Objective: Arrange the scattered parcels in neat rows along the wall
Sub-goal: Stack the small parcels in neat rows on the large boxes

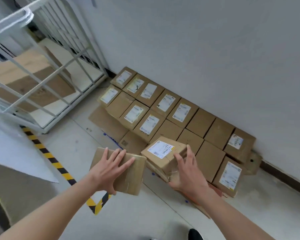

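Gripping one cardboard parcel each, the left hand [109, 168] spreads over a plain box [126, 177] and the right hand [187, 174] clasps a labelled box [163, 154], both held above the rowed parcels [164, 111] lying along the wall [215, 49].

Parcel rows [164, 108] are blocking the wall [215, 58]; metal cage trolley [47, 80] is crowding left; bare floor [145, 213] is lying open.

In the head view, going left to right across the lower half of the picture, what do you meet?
Yellow-and-black striped floor tape → left hand on a plain brown cardboard parcel → right hand on a brown cardboard parcel with a white label → labelled brown parcel at the near right end of the rows.
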